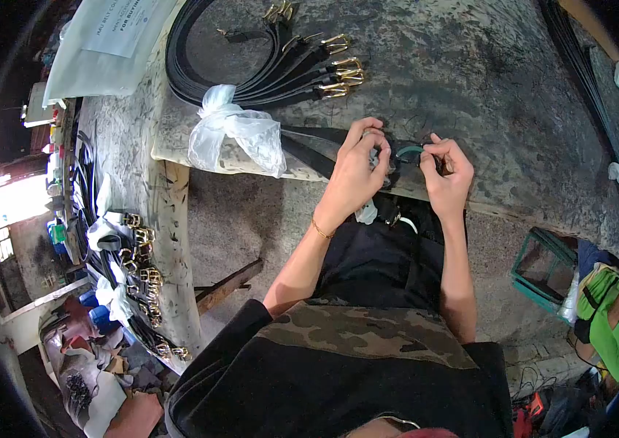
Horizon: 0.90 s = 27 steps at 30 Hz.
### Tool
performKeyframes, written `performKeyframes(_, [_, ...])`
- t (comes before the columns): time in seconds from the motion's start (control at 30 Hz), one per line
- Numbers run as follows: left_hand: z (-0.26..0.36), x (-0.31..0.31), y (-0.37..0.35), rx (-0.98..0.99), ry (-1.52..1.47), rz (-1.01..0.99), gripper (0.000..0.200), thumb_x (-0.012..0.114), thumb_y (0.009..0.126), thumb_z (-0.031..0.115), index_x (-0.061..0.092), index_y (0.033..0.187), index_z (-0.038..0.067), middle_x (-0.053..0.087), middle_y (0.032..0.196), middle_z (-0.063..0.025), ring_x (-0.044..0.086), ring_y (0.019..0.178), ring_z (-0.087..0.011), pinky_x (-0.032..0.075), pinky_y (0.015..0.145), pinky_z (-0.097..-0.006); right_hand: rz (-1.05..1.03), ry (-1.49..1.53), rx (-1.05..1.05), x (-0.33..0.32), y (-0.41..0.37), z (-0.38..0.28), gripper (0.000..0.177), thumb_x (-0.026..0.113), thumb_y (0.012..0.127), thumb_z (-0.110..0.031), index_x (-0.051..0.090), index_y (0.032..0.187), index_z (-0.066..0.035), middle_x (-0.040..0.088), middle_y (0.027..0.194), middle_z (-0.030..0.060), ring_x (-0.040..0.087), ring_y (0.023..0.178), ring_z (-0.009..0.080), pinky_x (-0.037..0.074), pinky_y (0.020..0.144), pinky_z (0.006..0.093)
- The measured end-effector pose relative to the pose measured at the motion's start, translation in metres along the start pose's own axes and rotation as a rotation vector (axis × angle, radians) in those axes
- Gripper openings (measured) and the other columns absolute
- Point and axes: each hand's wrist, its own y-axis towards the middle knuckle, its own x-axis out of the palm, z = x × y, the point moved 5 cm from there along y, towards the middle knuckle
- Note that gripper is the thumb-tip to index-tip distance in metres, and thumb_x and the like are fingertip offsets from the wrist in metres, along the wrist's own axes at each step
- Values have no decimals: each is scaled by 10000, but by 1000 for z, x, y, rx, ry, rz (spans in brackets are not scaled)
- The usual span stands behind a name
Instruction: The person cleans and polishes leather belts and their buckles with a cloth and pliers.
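Note:
My left hand is over the near edge of the workbench, its fingers curled round the end of a black belt. That belt runs left to a white plastic wrap knotted about it. My right hand pinches with thumb and fingertips at a small curved dark strip, which bends between the two hands and shows a greenish sheen. The fingers partly hide where the strip meets the belt. Above my left hand lies a bundle of black belts with gold buckles.
The worn workbench spans the front. A plastic bag with a printed label lies at upper left. More buckled belts hang over the left bench. Long black straps lie at right. A green crate and a person in green are lower right.

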Motion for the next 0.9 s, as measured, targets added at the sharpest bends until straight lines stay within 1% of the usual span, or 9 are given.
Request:
performKeyframes(0.17, [-1,-1,0,17,-11,20,71,625,845,-14,581,896,-38,555,1189,-187,610,1041,-384,483,895,-407,-13,-17,7,-1,0,0,43,634,814,45,603,800,20,541,645,1,456,598,45,424,1101,405])
performKeyframes(0.3, [-4,-2,0,16,-41,59,70,619,876,12,579,898,-40,571,1163,-186,612,1005,-360,482,881,-394,37,67,15,-4,0,5,40,632,862,29,609,839,7,569,724,2,498,663,52,490,939,322])
performKeyframes(0.43, [-14,-4,0,-158,-171,114,145,588,955,105,598,913,-34,628,1025,-132,596,961,-222,458,875,-329,157,281,31,-15,2,15,29,632,918,3,620,894,-10,580,801,-2,538,737,65,465,740,237])
performKeyframes(0.6, [-12,2,-2,-303,-302,282,251,592,973,194,497,885,-21,531,842,-96,485,794,-167,427,768,-306,244,356,128,-17,2,18,22,606,931,12,607,910,5,565,820,16,550,752,84,553,859,315])
performKeyframes(0.67, [-13,5,-6,-344,-498,281,158,577,890,73,431,896,11,454,945,-111,446,886,-176,397,836,-288,247,518,124,-19,3,23,7,584,936,18,588,935,12,545,813,20,538,735,84,546,984,445])
performKeyframes(0.73, [-11,8,-7,-336,-582,292,170,574,838,18,416,899,17,427,984,-120,432,914,-188,385,859,-282,248,578,129,-21,4,20,19,570,940,25,582,947,12,535,802,20,529,720,84,520,1016,490])
performKeyframes(0.8, [-3,11,-5,-36,-237,256,215,568,737,-44,463,920,-1,437,1004,-114,454,959,-230,399,891,-332,248,642,137,-21,4,18,32,556,945,32,576,959,12,526,792,19,520,704,84,494,1048,536])
performKeyframes(0.83, [-5,10,-6,-36,-233,257,215,568,737,-44,463,920,-1,437,1004,-114,454,959,-230,399,891,-332,243,672,134,-21,5,18,37,547,947,37,572,962,14,519,783,22,511,688,89,469,1068,552])
performKeyframes(0.9, [3,21,-8,135,118,-11,263,565,724,-73,515,980,-40,478,1039,-170,490,1018,-350,420,956,-408,240,702,132,-21,5,17,43,538,949,42,568,965,16,512,774,24,502,672,95,443,1088,569])
